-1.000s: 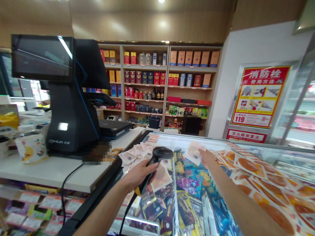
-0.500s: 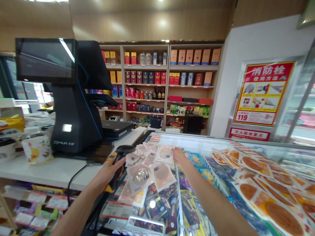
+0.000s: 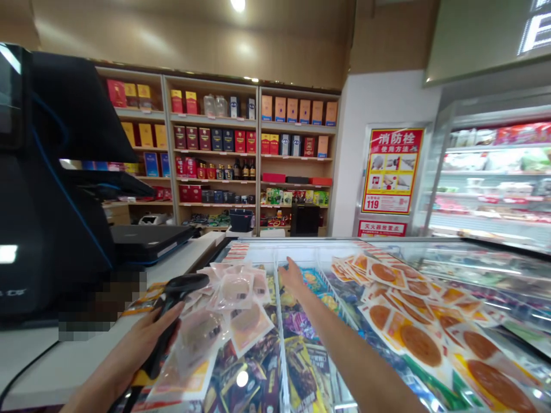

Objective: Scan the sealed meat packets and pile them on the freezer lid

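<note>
My left hand (image 3: 144,338) is wrapped round the grip of a black handheld barcode scanner (image 3: 184,283) with a yellow part low on the handle. Right beside the scanner's head, several flat clear packets with pale round contents (image 3: 237,288) lie in a loose pile on the freezer's glass top (image 3: 258,252). My right hand (image 3: 293,276) is just right of that pile, apart from it, with fingers stretched out and nothing held. Farther right spreads a second pile of packets with orange-brown round patties (image 3: 419,344).
Under the glass are colourful frozen packs (image 3: 301,361) between white wire dividers (image 3: 282,350). A black checkout terminal (image 3: 55,189) stands on the white counter (image 3: 34,361) at left. Shelves of boxes and bottles (image 3: 215,140) line the back wall; a lit display fridge (image 3: 495,178) is at right.
The view has turned right. My right hand has let go of a pale packet at the pile and moved off to its right. My left hand keeps hold of the scanner.
</note>
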A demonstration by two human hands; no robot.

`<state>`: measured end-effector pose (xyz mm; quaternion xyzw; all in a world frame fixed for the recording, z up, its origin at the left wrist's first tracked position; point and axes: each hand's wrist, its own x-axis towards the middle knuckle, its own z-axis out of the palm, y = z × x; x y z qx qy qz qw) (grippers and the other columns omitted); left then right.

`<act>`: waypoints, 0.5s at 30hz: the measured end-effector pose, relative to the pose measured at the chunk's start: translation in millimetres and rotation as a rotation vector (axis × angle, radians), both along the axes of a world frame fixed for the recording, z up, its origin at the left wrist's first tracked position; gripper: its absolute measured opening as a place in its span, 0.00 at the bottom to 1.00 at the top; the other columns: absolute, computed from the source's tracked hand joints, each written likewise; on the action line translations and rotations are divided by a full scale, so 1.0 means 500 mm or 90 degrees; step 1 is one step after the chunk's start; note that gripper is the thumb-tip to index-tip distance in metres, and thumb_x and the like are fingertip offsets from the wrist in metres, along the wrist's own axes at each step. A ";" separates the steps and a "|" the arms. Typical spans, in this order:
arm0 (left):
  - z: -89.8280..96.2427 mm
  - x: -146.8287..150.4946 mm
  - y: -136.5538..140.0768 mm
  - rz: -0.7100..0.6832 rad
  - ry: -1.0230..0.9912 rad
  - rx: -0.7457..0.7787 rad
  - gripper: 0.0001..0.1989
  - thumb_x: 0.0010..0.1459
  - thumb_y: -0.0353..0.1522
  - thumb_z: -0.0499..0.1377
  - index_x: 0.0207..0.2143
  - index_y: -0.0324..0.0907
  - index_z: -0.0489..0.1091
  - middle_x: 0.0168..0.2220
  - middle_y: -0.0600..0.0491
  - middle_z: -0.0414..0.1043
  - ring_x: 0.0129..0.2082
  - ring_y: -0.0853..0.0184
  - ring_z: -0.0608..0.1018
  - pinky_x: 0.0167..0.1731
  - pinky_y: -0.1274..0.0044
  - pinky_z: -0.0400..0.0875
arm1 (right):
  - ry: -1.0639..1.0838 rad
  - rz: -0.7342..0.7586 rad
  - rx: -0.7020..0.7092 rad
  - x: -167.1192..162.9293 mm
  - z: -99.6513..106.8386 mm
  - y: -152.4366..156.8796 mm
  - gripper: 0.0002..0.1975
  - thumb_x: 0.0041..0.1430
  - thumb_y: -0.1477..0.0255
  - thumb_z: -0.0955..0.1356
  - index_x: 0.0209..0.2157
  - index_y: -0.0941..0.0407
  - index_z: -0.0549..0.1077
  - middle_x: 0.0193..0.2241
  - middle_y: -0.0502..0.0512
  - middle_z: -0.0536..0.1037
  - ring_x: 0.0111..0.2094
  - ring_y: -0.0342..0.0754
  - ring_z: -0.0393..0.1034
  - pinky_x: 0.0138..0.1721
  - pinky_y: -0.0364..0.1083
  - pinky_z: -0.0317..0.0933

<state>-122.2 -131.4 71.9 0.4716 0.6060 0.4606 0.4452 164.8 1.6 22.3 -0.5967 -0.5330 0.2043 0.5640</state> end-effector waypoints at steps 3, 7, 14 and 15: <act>0.012 0.043 -0.004 -0.027 0.012 0.023 0.20 0.38 0.48 0.58 0.17 0.39 0.62 0.12 0.59 0.60 0.13 0.76 0.62 0.11 0.85 0.55 | -0.036 -0.112 0.044 0.150 0.022 -0.038 0.24 0.40 0.73 0.65 0.44 0.59 0.64 0.49 0.60 0.63 0.55 0.54 0.49 0.55 0.51 0.41; 0.023 0.091 -0.009 -0.083 0.031 0.042 0.20 0.39 0.48 0.57 0.16 0.40 0.61 0.12 0.59 0.59 0.13 0.76 0.61 0.13 0.84 0.55 | -0.150 -0.262 0.046 0.349 0.034 -0.104 0.27 0.36 0.76 0.66 0.44 0.56 0.64 0.53 0.60 0.59 0.56 0.56 0.44 0.55 0.55 0.36; 0.036 0.162 -0.023 -0.179 0.028 0.046 0.20 0.39 0.49 0.55 0.17 0.41 0.60 0.12 0.59 0.59 0.13 0.74 0.61 0.14 0.82 0.54 | -0.461 -0.316 -0.223 0.515 0.005 -0.197 0.26 0.41 0.72 0.65 0.47 0.52 0.62 0.52 0.60 0.59 0.53 0.62 0.50 0.47 0.66 0.41; 0.038 0.170 -0.025 -0.185 0.031 0.045 0.20 0.39 0.49 0.55 0.17 0.41 0.59 0.12 0.60 0.59 0.13 0.75 0.61 0.15 0.82 0.54 | -0.484 -0.307 -0.227 0.519 0.000 -0.203 0.24 0.44 0.73 0.63 0.47 0.51 0.62 0.51 0.59 0.61 0.52 0.61 0.52 0.46 0.66 0.43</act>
